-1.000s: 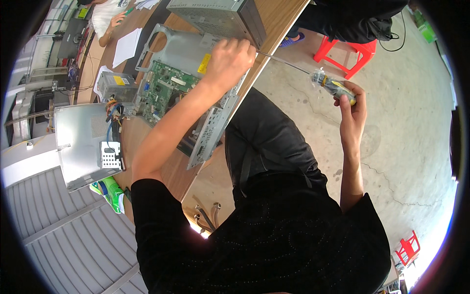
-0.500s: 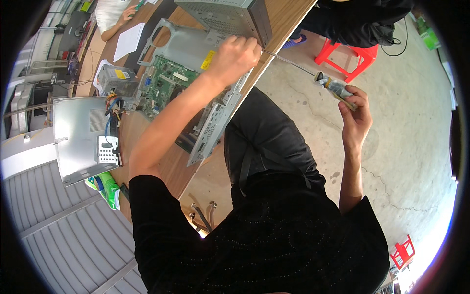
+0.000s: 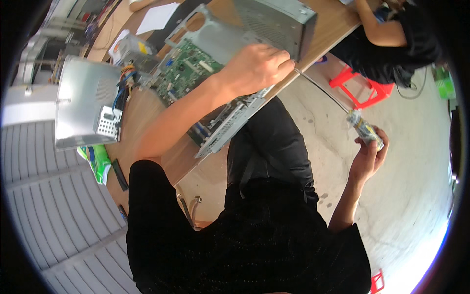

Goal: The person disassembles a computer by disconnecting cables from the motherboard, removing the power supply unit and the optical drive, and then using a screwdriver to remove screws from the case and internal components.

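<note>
My right hand (image 3: 370, 154) is closed around the handle of a long screwdriver (image 3: 323, 90), out over the floor. The handle looks wrapped in clear and yellowish film. Its thin metal shaft slants up to my left hand (image 3: 267, 68), whose fingers are closed at the tip end. The tip itself is hidden, and I cannot tell whether a small part is pinched there too. Under my left hand and forearm lies an opened computer case (image 3: 230, 125) with a green motherboard (image 3: 188, 66), on the table's edge. My forearm covers part of the board.
Behind the case stands a grey metal computer unit (image 3: 279, 24). A power supply (image 3: 137, 51) with cables and a silver panel (image 3: 83, 103) lie to the left, near a green packet (image 3: 98, 161). A person (image 3: 399, 41) sits beyond the table near a red stool (image 3: 360, 90).
The whole view has shifted, with the table contents now further right. Both hands keep their grip on the screwdriver, which now points more steeply down to the right.
</note>
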### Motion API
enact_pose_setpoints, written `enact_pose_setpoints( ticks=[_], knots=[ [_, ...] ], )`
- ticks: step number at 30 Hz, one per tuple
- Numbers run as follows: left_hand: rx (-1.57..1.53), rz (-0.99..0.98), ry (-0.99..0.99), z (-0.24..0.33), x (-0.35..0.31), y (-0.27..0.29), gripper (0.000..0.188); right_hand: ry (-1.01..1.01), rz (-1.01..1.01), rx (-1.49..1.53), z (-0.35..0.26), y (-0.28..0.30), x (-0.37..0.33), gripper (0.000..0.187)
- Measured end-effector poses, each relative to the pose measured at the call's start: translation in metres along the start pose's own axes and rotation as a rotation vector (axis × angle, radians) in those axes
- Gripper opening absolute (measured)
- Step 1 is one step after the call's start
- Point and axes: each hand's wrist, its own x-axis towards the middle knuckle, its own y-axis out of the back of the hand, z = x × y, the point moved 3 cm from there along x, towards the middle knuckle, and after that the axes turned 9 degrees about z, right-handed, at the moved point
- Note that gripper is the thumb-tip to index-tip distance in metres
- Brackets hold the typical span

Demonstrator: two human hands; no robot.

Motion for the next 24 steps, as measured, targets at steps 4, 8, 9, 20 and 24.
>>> enact_pose_setpoints(
  ticks=[4, 8, 9, 20, 24],
  knots=[
    [0.008, -0.041, 0.179, -0.01, -0.044, 0.057, 0.013, -0.115, -0.118, 0.094, 0.015, -0.019, -0.006, 0.04],
    [-0.086, 0.02, 0.647, -0.021, -0.094, 0.129, 0.012, -0.234, -0.07, 0.112, 0.027, -0.026, -0.007, 0.046],
    [-0.09, 0.022, 0.843, -0.019, -0.112, 0.153, 0.012, -0.258, -0.019, 0.156, 0.031, -0.032, -0.008, 0.045],
    [0.284, -0.237, 1.401, 0.086, -0.296, 0.147, 0.012, -0.455, -0.364, -0.055, 0.057, -0.118, -0.033, 0.045],
    [0.328, -0.235, 1.45, 0.089, -0.292, 0.144, 0.012, -0.399, -0.468, -0.084, 0.046, -0.13, -0.041, 0.042]
  ],
)
